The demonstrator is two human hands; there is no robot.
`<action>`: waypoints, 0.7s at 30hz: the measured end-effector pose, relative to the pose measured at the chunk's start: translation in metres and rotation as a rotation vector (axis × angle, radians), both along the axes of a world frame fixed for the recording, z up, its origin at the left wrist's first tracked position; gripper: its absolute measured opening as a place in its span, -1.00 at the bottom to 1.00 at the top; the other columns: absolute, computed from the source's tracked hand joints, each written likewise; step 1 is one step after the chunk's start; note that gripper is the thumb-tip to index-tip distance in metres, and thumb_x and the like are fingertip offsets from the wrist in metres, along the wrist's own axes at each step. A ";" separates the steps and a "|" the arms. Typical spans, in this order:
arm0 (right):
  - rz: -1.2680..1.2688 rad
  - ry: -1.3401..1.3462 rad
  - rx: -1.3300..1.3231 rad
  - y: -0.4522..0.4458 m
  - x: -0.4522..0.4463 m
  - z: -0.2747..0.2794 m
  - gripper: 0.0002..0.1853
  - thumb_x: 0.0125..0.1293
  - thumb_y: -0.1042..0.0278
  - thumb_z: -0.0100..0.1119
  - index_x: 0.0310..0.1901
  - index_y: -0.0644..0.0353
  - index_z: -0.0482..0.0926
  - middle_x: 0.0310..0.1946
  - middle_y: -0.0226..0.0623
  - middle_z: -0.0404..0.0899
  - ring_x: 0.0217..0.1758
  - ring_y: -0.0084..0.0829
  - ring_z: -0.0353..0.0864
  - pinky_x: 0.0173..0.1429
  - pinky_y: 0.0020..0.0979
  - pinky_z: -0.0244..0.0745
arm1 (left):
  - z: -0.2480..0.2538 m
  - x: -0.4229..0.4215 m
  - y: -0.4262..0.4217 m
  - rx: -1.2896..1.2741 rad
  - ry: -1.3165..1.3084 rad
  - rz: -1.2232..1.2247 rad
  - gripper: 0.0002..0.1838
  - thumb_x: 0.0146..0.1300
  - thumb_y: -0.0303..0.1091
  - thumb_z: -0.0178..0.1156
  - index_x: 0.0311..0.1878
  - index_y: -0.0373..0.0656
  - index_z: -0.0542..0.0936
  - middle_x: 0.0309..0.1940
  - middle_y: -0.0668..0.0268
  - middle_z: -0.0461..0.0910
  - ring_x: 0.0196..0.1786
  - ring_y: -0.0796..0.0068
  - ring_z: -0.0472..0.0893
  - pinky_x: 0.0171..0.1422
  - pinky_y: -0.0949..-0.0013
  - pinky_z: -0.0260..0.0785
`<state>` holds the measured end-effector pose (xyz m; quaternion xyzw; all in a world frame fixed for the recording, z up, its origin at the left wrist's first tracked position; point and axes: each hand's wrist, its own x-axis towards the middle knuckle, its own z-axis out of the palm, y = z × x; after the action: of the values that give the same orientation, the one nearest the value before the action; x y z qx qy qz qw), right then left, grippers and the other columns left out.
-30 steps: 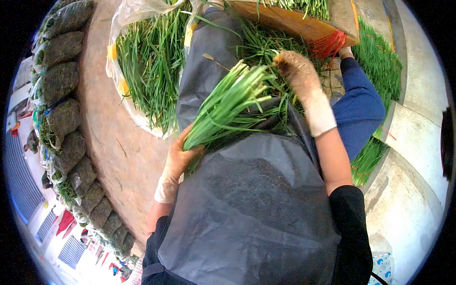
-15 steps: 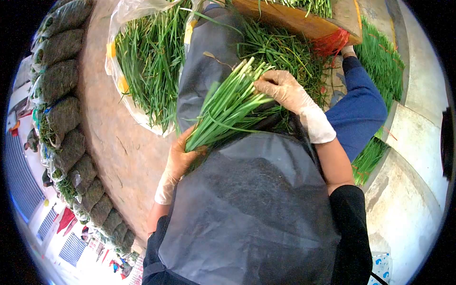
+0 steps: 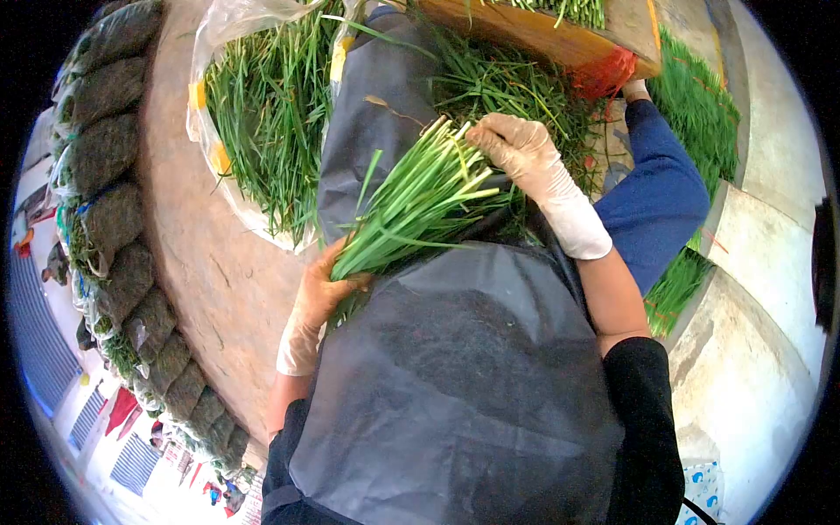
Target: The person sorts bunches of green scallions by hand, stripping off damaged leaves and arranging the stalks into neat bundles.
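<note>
A bunch of green chives (image 3: 411,206) slants up to the right across my lap, pale cut ends uppermost. My left hand (image 3: 328,284), in a thin whitish glove, is wrapped round the leafy lower end. At the pale ends, my right hand (image 3: 516,149), also gloved, has thumb and fingers pinched together. What lies in that pinch, if anything, is too small to make out. One yellowish strand (image 3: 462,159) shows among the stems beside it. Under the bunch is my dark apron (image 3: 464,367).
A clear plastic bag (image 3: 199,131) of loose chives stands ahead on the left. More loose greens (image 3: 525,83) lie below a wooden board (image 3: 525,35) with red ties (image 3: 605,74) hanging from it. Tied chives (image 3: 696,96) line the right; packed dark sacks (image 3: 114,149) line the left.
My right hand has shifted slightly up and left along the cut ends, and the stems there look more fanned out. The left hand keeps its hold, a little lower and further left.
</note>
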<state>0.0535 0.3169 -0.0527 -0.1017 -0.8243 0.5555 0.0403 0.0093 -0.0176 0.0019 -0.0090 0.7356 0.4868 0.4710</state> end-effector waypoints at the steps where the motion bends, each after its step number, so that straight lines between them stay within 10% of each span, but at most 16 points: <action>1: -0.014 -0.026 -0.136 0.002 -0.001 0.000 -0.66 0.30 0.07 0.22 -0.32 0.25 0.59 -0.53 -0.25 0.52 -0.46 -0.43 0.48 -0.30 -0.40 0.37 | 0.000 0.001 0.001 -0.002 -0.030 -0.003 -0.30 0.04 -0.58 0.30 0.32 -0.23 0.37 -0.20 0.35 0.61 -0.27 0.61 0.55 -0.10 0.51 0.43; 4: -0.089 -0.186 -0.438 0.005 -0.001 -0.008 -0.71 0.28 0.14 0.27 -0.34 0.25 0.63 -0.52 -0.56 0.50 -0.44 -0.65 0.36 -0.34 -0.51 0.28 | 0.001 0.002 0.009 0.013 -0.078 -0.011 -0.31 0.04 -0.57 0.30 0.32 -0.27 0.35 -0.25 0.35 0.60 -0.31 0.59 0.55 -0.13 0.50 0.42; 10: -0.227 -0.056 -0.396 0.016 0.001 -0.033 -0.57 0.31 -0.02 0.20 -0.51 0.20 0.55 -0.60 -0.57 0.39 -0.53 -0.70 0.28 -0.45 -0.59 0.20 | 0.003 -0.002 0.018 0.061 -0.129 -0.054 -0.39 0.04 -0.53 0.31 0.23 -0.29 0.41 -0.34 0.36 0.58 -0.36 0.59 0.53 -0.18 0.51 0.40; 13: -0.530 -0.043 -0.716 0.072 0.011 -0.103 -0.57 0.26 0.02 0.26 -0.26 0.35 0.62 -0.51 -0.42 0.58 -0.40 -0.51 0.53 -0.22 -0.44 0.44 | 0.005 -0.003 0.013 0.096 -0.269 0.063 -0.41 0.02 -0.48 0.32 0.19 -0.29 0.44 -0.39 0.34 0.57 -0.41 0.58 0.51 -0.25 0.51 0.36; 15: -0.297 -0.405 0.220 0.090 0.007 -0.070 -0.60 0.21 -0.04 0.27 -0.30 0.22 0.62 -0.35 -0.21 0.59 -0.22 -0.23 0.56 0.00 -0.29 0.44 | -0.002 -0.003 -0.004 0.184 -0.413 0.107 -0.52 -0.01 -0.33 0.36 0.01 -0.25 0.50 -0.54 0.36 0.51 -0.51 0.60 0.44 -0.38 0.57 0.26; 17: -0.285 -0.076 0.643 0.063 0.014 -0.051 -0.57 0.19 -0.09 0.25 -0.32 0.19 0.61 -0.32 -0.18 0.56 -0.15 -0.17 0.54 0.06 -0.24 0.40 | 0.001 -0.002 -0.003 0.118 -0.403 0.119 -0.54 -0.02 -0.16 0.37 -0.09 -0.20 0.51 -0.65 0.41 0.43 -0.59 0.64 0.35 -0.50 0.60 0.11; 19: -0.105 -0.153 0.049 0.028 0.008 0.007 -0.53 0.20 -0.13 0.22 -0.29 0.24 0.60 -0.24 -0.14 0.55 -0.11 -0.22 0.54 0.06 -0.29 0.41 | 0.000 0.003 -0.005 0.171 -0.501 0.162 -0.51 0.01 -0.08 0.34 -0.07 -0.21 0.51 -0.67 0.44 0.39 -0.63 0.66 0.30 -0.57 0.59 0.01; 21: 0.107 -0.076 0.207 -0.005 0.007 0.030 -0.50 0.20 -0.16 0.18 -0.26 0.23 0.62 -0.29 -0.11 0.56 -0.12 -0.14 0.57 0.02 -0.25 0.43 | -0.010 0.008 -0.005 0.217 -0.514 0.162 -0.46 0.03 -0.01 0.32 -0.05 -0.22 0.50 -0.69 0.46 0.35 -0.65 0.68 0.26 -0.60 0.54 -0.04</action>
<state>0.0605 0.3114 -0.0231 -0.0739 -0.8824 0.4645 -0.0103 0.0174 -0.0229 -0.0081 -0.1401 0.5328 0.5804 0.5997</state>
